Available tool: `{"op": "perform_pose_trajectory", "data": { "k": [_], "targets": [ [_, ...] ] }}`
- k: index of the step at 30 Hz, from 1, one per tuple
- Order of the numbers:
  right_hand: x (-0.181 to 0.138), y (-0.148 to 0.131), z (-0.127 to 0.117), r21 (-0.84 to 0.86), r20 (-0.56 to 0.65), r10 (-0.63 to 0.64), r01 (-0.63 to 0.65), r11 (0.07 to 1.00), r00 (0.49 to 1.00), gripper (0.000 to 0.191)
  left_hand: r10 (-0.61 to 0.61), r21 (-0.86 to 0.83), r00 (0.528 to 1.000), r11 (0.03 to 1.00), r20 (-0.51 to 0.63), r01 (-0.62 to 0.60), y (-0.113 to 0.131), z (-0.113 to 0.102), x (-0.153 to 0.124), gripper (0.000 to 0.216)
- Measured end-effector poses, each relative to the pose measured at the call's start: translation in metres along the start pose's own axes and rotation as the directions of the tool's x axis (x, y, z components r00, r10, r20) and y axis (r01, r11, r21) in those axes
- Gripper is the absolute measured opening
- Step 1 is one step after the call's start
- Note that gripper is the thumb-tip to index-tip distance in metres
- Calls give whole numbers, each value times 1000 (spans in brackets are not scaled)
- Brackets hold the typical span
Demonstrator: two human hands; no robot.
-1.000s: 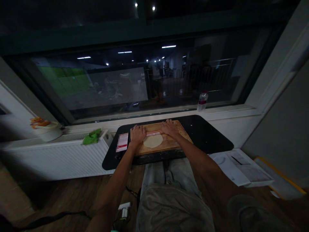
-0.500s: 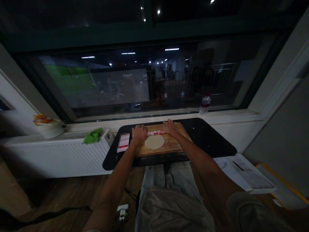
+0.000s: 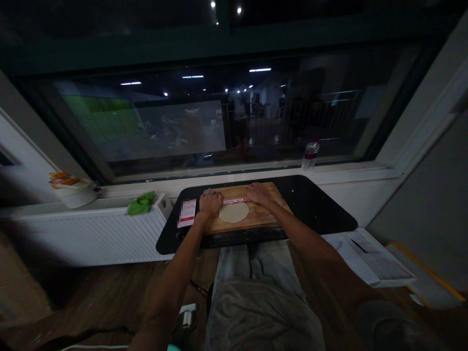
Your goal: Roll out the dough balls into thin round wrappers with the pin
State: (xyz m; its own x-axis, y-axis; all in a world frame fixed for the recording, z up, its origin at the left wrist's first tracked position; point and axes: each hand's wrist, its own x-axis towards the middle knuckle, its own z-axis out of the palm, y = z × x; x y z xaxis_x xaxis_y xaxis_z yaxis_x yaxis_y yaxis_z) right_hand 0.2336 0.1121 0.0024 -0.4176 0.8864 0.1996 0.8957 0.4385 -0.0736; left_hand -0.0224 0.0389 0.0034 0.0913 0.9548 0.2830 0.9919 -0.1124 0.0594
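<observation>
A round flat disc of pale dough (image 3: 234, 212) lies on a wooden board (image 3: 256, 218) that rests on a black table (image 3: 318, 209). Across the far edge of the dough lies a rolling pin (image 3: 233, 200) with a red and white wrapping. My left hand (image 3: 210, 203) presses down on its left end, fingers curled over it. My right hand (image 3: 259, 194) presses on its right end in the same way. Both forearms reach forward over my lap.
A red and white card (image 3: 186, 213) lies on the table left of the board. A water bottle (image 3: 309, 155) stands on the window sill. A green cloth (image 3: 141, 205) and a white bowl (image 3: 75, 194) sit on the radiator at left. Papers (image 3: 369, 261) lie at right.
The rolling pin and both hands stay at the far edge of the dough, shifting only slightly. The camera view has wobbled a little.
</observation>
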Motion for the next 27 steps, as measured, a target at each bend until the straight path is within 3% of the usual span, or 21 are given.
{"op": "perform_pose_trajectory", "data": {
  "k": [6, 10, 17, 27],
  "targets": [
    [-23, -6, 4, 12, -6, -31, 31, 999, 1000, 40, 13, 18, 1000, 1000, 24, -13, 2, 2, -15, 33],
    [-39, -14, 1, 18, -44, 47, -47, 999, 998, 44, 74, 47, 997, 996, 20, -75, 3, 3, -30, 39],
    [-72, -31, -14, 35, -82, 125, -122, 992, 989, 51, -35, -157, 999, 987, -29, 30, 4, 4, -47, 56],
    [-105, -45, -15, 97, -200, 112, -94, 991, 973, 46, 20, -185, 988, 981, -151, -49, 3, 14, -67, 50]
  ]
}}
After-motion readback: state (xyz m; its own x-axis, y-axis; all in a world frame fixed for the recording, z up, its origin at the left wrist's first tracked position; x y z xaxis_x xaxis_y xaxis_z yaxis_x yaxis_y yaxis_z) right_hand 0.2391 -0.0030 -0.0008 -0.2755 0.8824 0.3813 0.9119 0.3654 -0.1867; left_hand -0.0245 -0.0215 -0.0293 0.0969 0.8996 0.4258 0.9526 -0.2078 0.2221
